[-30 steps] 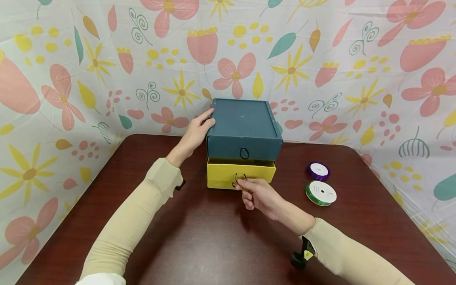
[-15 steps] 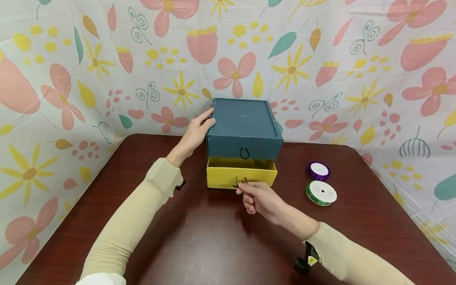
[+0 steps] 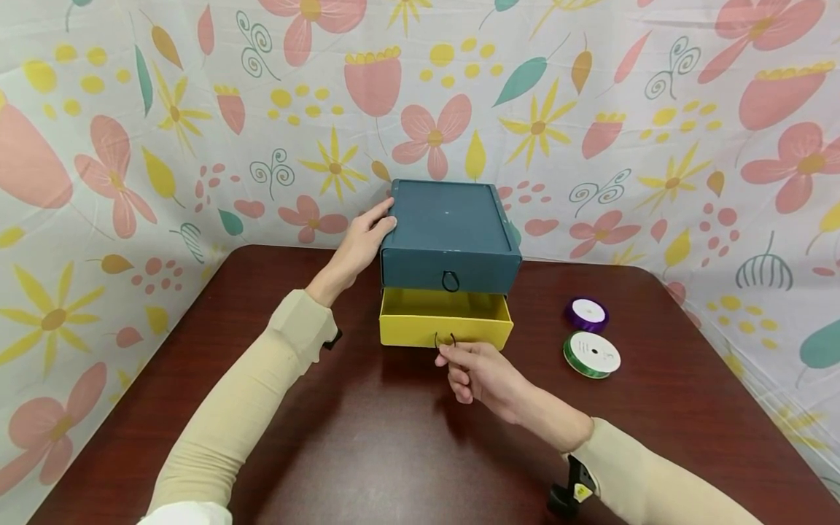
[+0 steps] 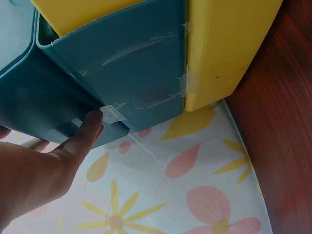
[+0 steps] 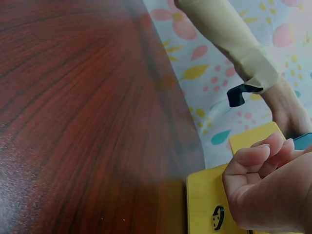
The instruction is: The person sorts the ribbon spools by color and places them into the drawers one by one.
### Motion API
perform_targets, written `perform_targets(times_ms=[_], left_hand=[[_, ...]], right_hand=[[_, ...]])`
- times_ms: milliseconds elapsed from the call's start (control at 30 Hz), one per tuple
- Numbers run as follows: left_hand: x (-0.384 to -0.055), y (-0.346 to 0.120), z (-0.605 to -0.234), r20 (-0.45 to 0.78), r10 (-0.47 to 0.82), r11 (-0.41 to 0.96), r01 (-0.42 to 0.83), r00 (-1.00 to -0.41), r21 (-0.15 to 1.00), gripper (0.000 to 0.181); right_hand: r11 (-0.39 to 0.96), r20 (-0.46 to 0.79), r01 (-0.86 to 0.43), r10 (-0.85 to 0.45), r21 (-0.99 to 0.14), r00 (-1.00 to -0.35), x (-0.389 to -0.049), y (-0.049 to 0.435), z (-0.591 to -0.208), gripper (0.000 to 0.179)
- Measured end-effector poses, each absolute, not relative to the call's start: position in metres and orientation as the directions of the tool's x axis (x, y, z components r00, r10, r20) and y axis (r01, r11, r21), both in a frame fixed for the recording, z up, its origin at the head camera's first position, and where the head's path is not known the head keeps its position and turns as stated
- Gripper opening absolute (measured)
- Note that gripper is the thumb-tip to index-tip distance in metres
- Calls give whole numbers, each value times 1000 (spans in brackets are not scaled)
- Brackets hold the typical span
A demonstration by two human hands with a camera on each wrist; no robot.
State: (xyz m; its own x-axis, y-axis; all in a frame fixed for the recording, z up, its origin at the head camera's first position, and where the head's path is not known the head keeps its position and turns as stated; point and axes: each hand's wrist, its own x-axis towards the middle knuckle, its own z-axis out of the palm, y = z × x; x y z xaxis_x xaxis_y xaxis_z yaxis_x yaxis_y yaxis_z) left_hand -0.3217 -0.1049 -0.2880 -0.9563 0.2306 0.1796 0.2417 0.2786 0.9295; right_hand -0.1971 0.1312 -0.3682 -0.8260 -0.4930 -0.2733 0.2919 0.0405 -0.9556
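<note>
A two-tier drawer box stands at the back of the table in the head view, its blue upper part (image 3: 453,219) over a yellow drawer (image 3: 410,332). That yellow drawer is pulled partway out, its inner floor and walls showing. My right hand (image 3: 485,375) pinches the black cord loop (image 3: 436,340) on its front between thumb and index finger, other fingers curled. Against the blue part's left side rests my left hand (image 3: 357,240), thumb at the top edge. In the left wrist view, its extended fingers lie along the blue side wall (image 4: 141,73).
To the right lie a purple ribbon spool (image 3: 587,314) and a green ribbon spool (image 3: 592,355). A black cord loop (image 3: 450,281) hangs on the closed blue drawer front. Behind the dark wooden table (image 3: 394,452) hangs a flower-patterned cloth (image 3: 433,73).
My right hand has drawn the yellow drawer further out toward me by its cord loop, so more of its inside shows. The left hand has stayed on the blue part.
</note>
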Motion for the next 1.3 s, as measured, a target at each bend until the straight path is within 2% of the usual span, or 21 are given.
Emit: perform_targets(times_ms=[1300], left_hand=[[-322,-105,-287,175,237,280,239,-956,930,52]], right_hand=[[29,-291,321,-500,-947,-816,-176,136,-368,25]])
